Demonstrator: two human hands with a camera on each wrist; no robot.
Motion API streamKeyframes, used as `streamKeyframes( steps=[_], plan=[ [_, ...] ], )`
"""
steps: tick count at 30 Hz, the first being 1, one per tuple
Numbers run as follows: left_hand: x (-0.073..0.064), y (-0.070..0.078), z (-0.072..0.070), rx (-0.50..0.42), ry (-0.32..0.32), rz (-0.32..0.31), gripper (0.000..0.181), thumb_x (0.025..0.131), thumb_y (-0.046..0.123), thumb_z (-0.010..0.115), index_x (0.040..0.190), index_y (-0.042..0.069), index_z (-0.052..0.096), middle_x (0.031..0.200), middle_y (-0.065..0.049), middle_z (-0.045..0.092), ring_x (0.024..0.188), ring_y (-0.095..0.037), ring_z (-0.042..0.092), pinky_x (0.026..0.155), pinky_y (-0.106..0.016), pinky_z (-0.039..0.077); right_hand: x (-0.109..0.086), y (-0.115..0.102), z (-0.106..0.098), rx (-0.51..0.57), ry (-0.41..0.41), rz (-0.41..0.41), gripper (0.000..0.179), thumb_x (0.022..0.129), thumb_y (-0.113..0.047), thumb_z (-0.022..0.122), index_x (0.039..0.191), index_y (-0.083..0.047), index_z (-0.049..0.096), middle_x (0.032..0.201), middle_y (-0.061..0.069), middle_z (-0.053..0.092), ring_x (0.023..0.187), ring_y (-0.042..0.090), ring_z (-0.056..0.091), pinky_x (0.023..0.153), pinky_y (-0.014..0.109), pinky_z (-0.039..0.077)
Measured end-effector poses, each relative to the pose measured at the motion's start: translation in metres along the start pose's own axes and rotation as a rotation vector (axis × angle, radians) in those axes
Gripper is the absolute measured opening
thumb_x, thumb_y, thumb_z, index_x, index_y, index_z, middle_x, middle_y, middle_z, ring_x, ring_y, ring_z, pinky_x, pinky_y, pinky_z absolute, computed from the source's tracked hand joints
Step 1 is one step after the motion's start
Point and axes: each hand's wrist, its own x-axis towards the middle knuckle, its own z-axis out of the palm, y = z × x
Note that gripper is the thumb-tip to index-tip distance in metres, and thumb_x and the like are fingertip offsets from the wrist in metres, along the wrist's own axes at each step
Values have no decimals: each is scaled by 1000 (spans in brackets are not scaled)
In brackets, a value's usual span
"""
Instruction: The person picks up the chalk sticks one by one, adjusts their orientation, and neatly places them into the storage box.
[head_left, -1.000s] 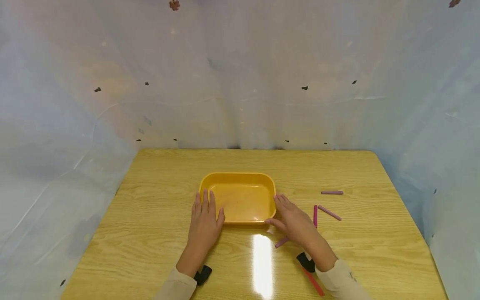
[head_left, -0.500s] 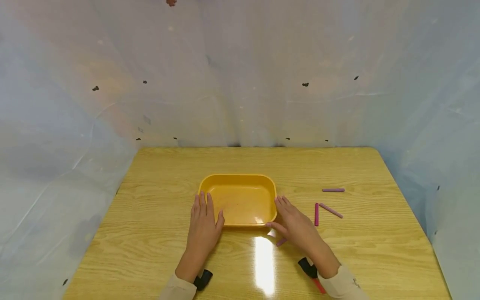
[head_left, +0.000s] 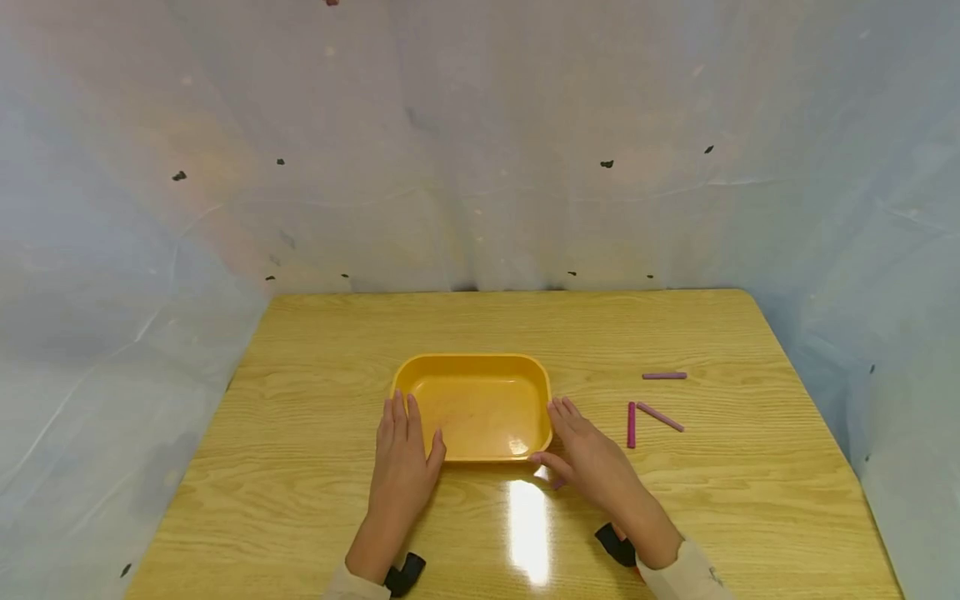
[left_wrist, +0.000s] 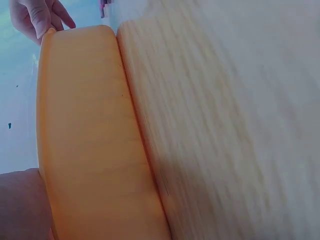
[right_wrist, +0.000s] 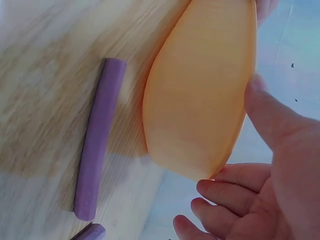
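A yellow plastic tub (head_left: 480,408) with rounded corners stands on the wooden table, nothing inside it. At its left end lies my left hand (head_left: 403,467), straight fingers over the rim and thumb by the near edge. My right hand (head_left: 596,462) is at the opposite end. Its thumb touches the near right part of the rim, and its spread fingertips meet the side; in the right wrist view the fingers (right_wrist: 227,195) reach the tub's corner. Beneath the right hand lies a purple stick (right_wrist: 100,140), mostly hidden in the head view.
Right of the tub are a magenta stick (head_left: 632,425), a pinkish stick (head_left: 660,416) and a mauve stick (head_left: 664,376). A red one is nearly hidden under my right wrist. Black wrist mounts (head_left: 617,546) sit at both wrists. A pale sheet (head_left: 465,167) hangs behind the table (head_left: 315,333).
The tub has slid a little toward me with both hands on it. The purple and red sticks have become more covered by my right hand and wrist. The view has tilted slightly.
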Motion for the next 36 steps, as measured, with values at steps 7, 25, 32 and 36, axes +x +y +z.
streamKeyframes(
  steps=[7, 25, 32, 36],
  plan=[
    [-5, 5, -6, -17, -14, -15, 71, 93, 32, 53, 143, -9, 24, 149, -27, 17, 139, -37, 9, 106, -54, 22, -5, -1, 0, -2, 4, -6, 79, 86, -52, 58, 142, 0, 35, 145, 15, 31, 134, 27, 28, 96, 45, 39],
    [-10, -4, -18, -160, -174, -33, 72, 96, 36, 49, 147, -2, 14, 152, -21, 9, 140, -34, -2, 103, -58, 21, -15, -1, 2, 5, 25, -30, 78, 87, -52, 55, 142, 0, 34, 146, 15, 31, 134, 28, 29, 99, 46, 36],
    [-6, -20, -33, -208, -181, -50, 76, 96, 41, 48, 149, 3, 9, 154, -14, 2, 140, -27, -6, 105, -54, 21, -18, 15, -5, 52, 69, -44, 72, 86, -37, 65, 145, -7, 34, 144, 14, 36, 130, 31, 35, 95, 48, 40],
    [-4, -34, -39, -131, -141, -16, 82, 93, 46, 51, 148, 0, 12, 153, -19, 5, 140, -31, -5, 103, -56, 23, -19, 26, -12, 41, 116, -98, 51, 85, -16, 68, 132, -4, 52, 135, 16, 48, 123, 33, 45, 90, 47, 44]
  ],
)
